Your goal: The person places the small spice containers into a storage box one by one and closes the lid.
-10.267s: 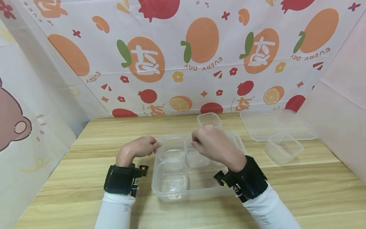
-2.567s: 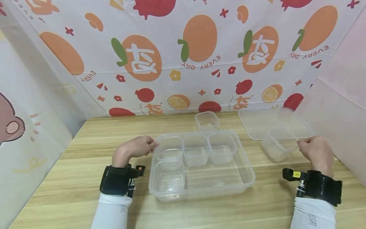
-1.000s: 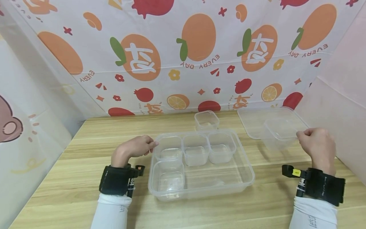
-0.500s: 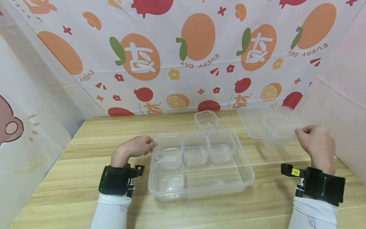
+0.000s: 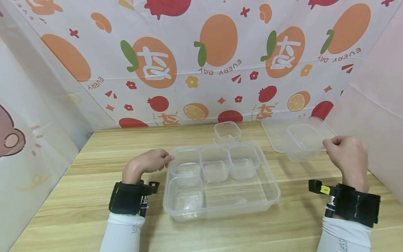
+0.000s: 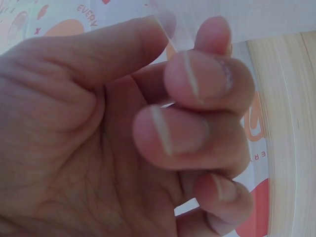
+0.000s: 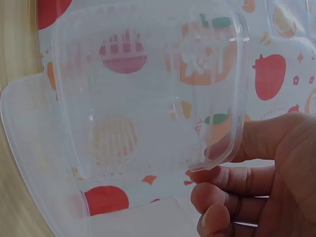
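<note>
In the head view my right hand pinches the rim of a small clear plastic container between thumb and fingers. It is held tilted above the table at the right. The right wrist view shows the thumb on one face of that container's corner and a fingertip beneath. My left hand pinches the left rim of a large clear plastic box; in the left wrist view the other fingers curl loosely. Inside the box, small containers fill the back row, and another sits at the front left.
A further small container stands behind the large box. A flat clear lid lies at the back right, partly behind the held container. The wooden table meets a printed cloth backdrop at the back.
My right hand has gone from over the large box to the small container at the right, gripped its rim, raised it and shifted it slightly left. My left hand has stayed at the box rim.
</note>
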Demonstrator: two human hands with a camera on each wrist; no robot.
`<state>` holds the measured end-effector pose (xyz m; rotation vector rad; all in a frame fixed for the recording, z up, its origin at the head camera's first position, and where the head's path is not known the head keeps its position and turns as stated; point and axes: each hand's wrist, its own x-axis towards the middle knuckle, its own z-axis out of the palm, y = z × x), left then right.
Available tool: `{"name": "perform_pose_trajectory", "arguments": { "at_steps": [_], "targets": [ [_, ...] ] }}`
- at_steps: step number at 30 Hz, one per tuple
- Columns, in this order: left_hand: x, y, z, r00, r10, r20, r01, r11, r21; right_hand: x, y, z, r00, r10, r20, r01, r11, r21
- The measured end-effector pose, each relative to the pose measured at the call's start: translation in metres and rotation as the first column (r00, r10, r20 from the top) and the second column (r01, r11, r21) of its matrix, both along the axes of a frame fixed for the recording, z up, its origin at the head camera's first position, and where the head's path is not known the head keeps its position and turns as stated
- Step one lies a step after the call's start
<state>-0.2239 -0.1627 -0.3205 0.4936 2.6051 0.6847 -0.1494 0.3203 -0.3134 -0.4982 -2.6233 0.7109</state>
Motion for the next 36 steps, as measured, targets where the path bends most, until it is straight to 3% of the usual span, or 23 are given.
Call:
{"name": "perform_pose_trajectory", "arguments": {
  "at_steps": [24,36],
  "targets": [
    [-0.002,-0.001,-0.002,1.0,-0.016,-0.013,0.016,1.0,0.0,0.001,-0.01,0.008,0.997,0.075,-0.029,-0.074,0.996,0.048],
    [-0.003,-0.001,-0.003,1.0,-0.017,-0.006,0.017,1.0,0.006,-0.001,-0.016,0.011,0.993,0.12,0.002,-0.12,0.993,-0.018]
  ]
}}
